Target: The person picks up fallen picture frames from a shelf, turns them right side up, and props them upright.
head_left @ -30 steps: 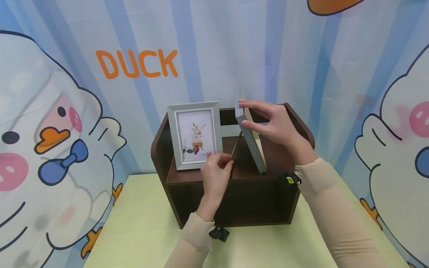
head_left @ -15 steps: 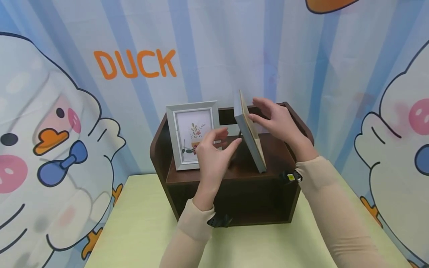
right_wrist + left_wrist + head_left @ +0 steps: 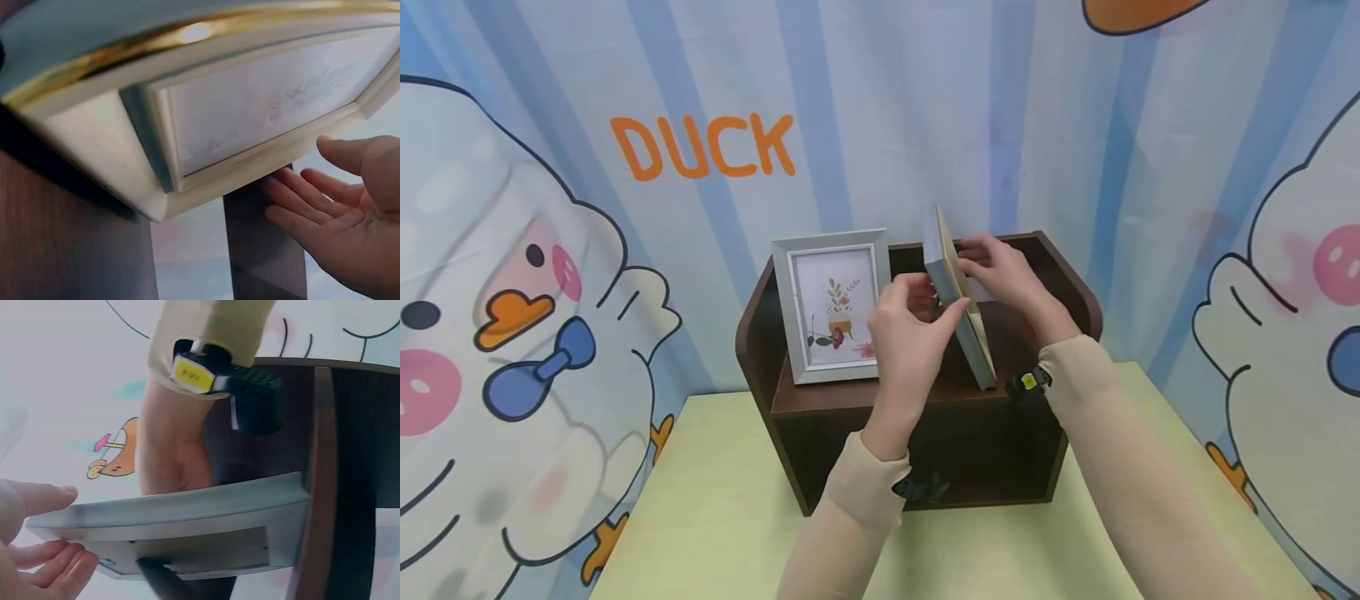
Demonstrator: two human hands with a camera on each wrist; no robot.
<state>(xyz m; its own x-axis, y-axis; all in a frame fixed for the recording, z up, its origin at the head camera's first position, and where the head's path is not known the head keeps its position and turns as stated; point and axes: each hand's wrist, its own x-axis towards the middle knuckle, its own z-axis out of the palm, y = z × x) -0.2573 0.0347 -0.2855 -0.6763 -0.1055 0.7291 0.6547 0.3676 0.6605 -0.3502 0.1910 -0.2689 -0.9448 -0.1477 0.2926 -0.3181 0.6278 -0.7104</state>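
Observation:
A photo frame with a grey-blue edge and a cream and gold front stands side-on, leaning, on the upper board of the dark brown shelf. My left hand holds its near side edge, thumb on the edge and fingers at the back. In the left wrist view, a dark support leg sticks out from the frame's back. On the frame's front side, my right hand hovers with bent fingers. The right wrist view has that palm spread below the picture, holding nothing; contact with the rim is unclear.
To the left on the shelf stands a grey-white frame with a potted-flower picture. The shelf sits on a pale yellow-green table. A duck-print curtain hangs close behind.
My left hand has let go of the support leg and moved up to the frame's near edge. The right hand has released the frame's upper part and shifted to its front side.

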